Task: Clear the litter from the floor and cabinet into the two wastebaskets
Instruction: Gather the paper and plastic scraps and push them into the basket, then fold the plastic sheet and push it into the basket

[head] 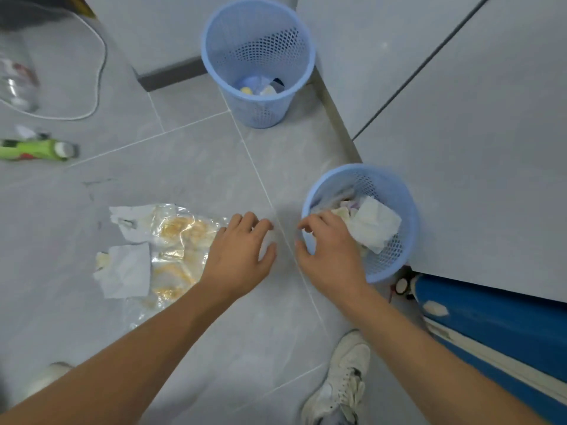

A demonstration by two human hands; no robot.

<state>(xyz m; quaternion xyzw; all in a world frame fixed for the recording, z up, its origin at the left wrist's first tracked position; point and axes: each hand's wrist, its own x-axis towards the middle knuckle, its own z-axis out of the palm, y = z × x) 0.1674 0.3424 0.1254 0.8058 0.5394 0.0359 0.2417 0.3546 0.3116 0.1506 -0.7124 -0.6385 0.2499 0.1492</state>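
Observation:
Two blue mesh wastebaskets stand on the grey tiled floor. The near wastebasket (402, 240) holds crumpled white tissue (372, 225) and other paper. The far wastebasket (260, 105) has a few small items at its bottom. My right hand (328, 246) hovers over the near basket's left rim, fingers apart, holding nothing. My left hand (242, 256) hangs open above the floor, just right of a stained clear plastic bag (178, 240). Two white paper scraps lie on that bag, one (129, 271) near me and one (132, 222) farther away.
A green bottle (36, 150) lies at the far left, beside a small white scrap (26, 131). A clear glass object (17, 78) and a white cable (99, 72) are beyond it. Grey cabinet fronts (460, 148) run along the right. My white shoe (343, 384) is below.

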